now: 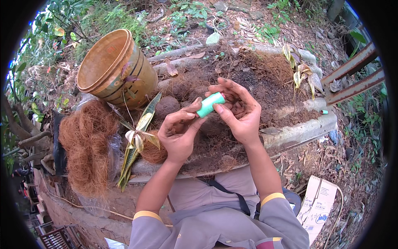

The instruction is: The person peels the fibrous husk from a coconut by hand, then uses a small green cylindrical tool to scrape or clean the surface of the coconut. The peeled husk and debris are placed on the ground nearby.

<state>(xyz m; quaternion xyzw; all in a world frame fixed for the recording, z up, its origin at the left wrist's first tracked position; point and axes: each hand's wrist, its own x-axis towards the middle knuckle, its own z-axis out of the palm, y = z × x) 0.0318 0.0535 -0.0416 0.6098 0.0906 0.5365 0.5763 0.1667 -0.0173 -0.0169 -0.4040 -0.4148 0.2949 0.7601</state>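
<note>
Soil-stained, my left hand [178, 132] and my right hand [241, 113] hold a small mint-green spool of thread [211, 105] between them, one at each end. Reddish ends show on the spool. Below it lies a corrugated sheet [306, 119] covered with dark soil [224, 146] and loose fibres. A round soil ball [167, 106] sits just beyond my left hand. Nearer me is a ball covered in brown fibre [154, 152]. Variegated plants with long striped leaves [130, 157] lie to its left.
A weathered bucket [124, 77] leans at the back left. Coconut fibre [88, 146] is heaped on plastic at left. Another small green cylinder [324, 112] and wilted plants [301, 73] are at right, near rusty metal bars [354, 67]. Flattened cardboard [317, 207] lies at lower right.
</note>
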